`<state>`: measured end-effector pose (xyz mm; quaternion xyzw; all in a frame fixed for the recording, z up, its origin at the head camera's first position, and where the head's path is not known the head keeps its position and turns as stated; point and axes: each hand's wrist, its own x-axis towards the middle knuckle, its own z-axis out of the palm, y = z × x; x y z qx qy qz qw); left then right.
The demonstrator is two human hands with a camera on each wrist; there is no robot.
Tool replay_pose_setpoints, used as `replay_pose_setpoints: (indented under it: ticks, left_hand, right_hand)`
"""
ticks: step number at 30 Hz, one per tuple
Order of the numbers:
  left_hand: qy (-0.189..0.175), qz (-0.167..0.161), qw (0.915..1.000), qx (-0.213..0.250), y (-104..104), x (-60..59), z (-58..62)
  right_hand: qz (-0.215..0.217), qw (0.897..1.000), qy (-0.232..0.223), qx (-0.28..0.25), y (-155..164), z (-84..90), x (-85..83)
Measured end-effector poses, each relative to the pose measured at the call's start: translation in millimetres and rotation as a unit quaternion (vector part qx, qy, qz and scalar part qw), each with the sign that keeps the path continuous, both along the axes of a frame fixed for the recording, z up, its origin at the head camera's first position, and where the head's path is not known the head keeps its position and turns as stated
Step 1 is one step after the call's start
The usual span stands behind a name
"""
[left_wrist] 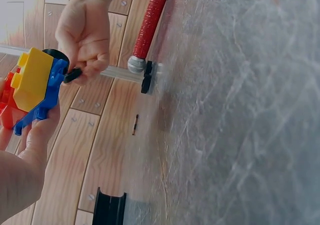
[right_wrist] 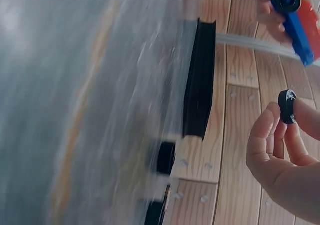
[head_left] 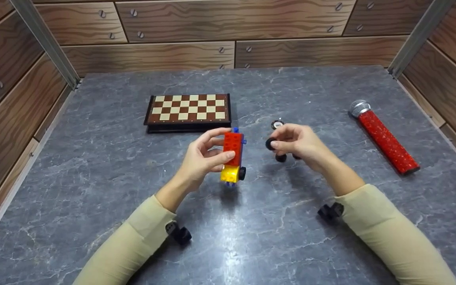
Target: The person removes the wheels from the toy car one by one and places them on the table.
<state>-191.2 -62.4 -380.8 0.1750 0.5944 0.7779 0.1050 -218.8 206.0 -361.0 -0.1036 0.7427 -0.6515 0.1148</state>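
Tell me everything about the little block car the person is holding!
The toy block car looks like glossy plastic: a studded red block on top, a yellow block at the lower end, a blue base along its far side, and one small black wheel fitted near the yellow end. It is held on end above the grey marble-look table, touching nothing but the left hand, whose fingers and thumb wrap around its red part.

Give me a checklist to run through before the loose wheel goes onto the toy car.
1. Left hand holds the toy car firmly: ok.
2. Right hand pinches a black wheel: ok.
3. Wheel and car apart, a gap between them: ok.
4. Empty axle faces the wheel: cannot tell.
5. Spare wheels lie on the table under the right hand: ok.
6. Chessboard and microphone lie away from both hands: ok.
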Motion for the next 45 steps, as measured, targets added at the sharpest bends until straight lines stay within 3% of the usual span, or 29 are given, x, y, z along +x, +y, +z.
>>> replay_pose_setpoints:
  ticks: [10, 18, 23, 30, 45]
  left_hand:
    - [-0.011, 0.011, 0.9998, 0.010, 2, 1.5, -1.9]
    - [-0.012, 0.012, 0.9997, 0.017, 4, 1.3, -1.1]
    - [-0.008, 0.009, 0.9998, 0.019, 5, 0.6, 0.2]
    - [-0.009, 0.013, 0.9997, 0.021, 5, 0.9, 0.4]
    - [-0.009, 0.024, 0.9995, 0.019, 7, 0.3, 0.7]
  right_hand:
    - [-0.014, 1.000, -0.017, 0.016, 34, -4.3, -6.9]
    - [-0.035, 0.996, -0.020, 0.082, 65, -6.5, -15.1]
    - [-0.053, 0.988, -0.033, 0.143, 81, -10.7, -21.2]
    - [-0.040, 0.974, -0.092, 0.204, 92, -19.0, -29.4]
    - [-0.062, 0.950, -0.058, 0.301, 94, -19.6, -27.1]
